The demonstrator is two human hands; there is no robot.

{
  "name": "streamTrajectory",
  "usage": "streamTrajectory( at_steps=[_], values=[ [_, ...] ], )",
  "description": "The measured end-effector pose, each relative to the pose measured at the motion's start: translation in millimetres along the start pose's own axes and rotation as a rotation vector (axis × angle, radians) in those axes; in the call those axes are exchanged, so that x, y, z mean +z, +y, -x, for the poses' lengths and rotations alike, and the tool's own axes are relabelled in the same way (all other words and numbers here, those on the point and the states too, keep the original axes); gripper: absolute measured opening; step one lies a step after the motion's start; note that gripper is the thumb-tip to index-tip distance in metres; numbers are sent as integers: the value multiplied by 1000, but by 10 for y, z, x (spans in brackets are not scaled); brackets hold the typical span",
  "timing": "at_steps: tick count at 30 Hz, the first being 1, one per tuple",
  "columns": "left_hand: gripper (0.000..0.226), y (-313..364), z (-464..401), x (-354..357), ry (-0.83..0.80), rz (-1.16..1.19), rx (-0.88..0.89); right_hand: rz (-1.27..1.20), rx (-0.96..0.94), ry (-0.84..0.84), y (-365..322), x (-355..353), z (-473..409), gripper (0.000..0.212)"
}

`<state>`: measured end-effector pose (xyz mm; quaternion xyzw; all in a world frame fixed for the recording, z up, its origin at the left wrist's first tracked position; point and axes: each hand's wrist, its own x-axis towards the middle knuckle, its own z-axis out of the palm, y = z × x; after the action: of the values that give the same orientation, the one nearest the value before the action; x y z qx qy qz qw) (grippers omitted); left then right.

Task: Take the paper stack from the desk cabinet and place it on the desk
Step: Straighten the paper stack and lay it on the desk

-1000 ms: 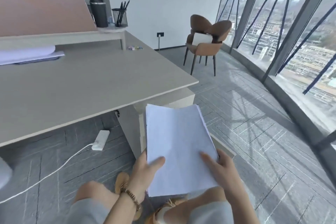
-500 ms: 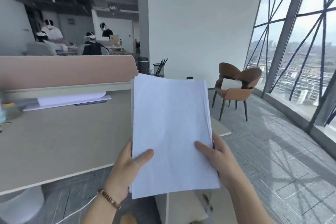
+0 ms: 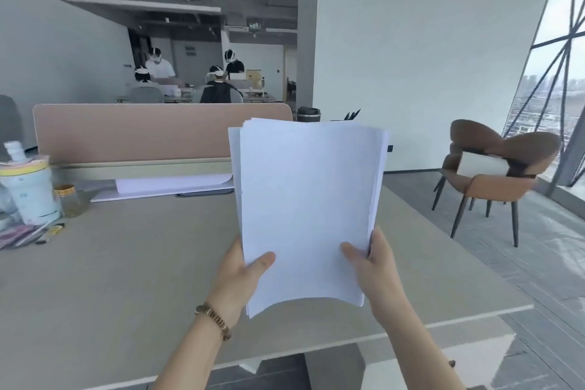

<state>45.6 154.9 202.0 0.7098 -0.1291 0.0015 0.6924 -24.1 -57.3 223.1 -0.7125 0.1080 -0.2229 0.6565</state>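
While I hold it above the desk, paper stack: near edge pinched by my left hand and right hand, thumbs on top, sheets tilted up.

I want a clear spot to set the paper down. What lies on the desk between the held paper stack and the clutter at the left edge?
In the head view, bare desk lies between the paper stack and the clutter.

1. We see a plain white paper stack.
2. We see a grey-beige desk with a dusty-pink divider.
3. We note a brown chair and a gold bracelet.
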Motion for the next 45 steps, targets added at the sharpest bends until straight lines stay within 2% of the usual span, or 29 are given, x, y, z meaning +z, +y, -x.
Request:
streamTrajectory(
  at_steps=[7, 12, 19, 22, 31, 38, 45],
  values=[
    [36, -108, -64, -22, 73, -55, -43, -59, 14, -1, 78, 140, -68, 42],
    [28, -134, -56, -4, 7, -49, -118, -113, -19, -48, -40, 94, -209, 19],
    [36, 175, -162, 6, 103, 31, -36, -171, -180, -115, -433, 55, -466, 33],
    [28, 253, -201, 57, 123, 79, -20, -183, -202, -116, -498, 52, -552, 29],
    [18, 121, -249, 140, 135, 139, -37, -216, -159, -196, -193, 76, -720, 33],
    [16, 28, -273, 263, 213, 157, -27, -203, -152, -109, -16, 177, -756, 29],
    [16, -158, -242, 286, 179, 143, -72, -132, -83, -101, 208, 155, -708, 35]
  ],
)
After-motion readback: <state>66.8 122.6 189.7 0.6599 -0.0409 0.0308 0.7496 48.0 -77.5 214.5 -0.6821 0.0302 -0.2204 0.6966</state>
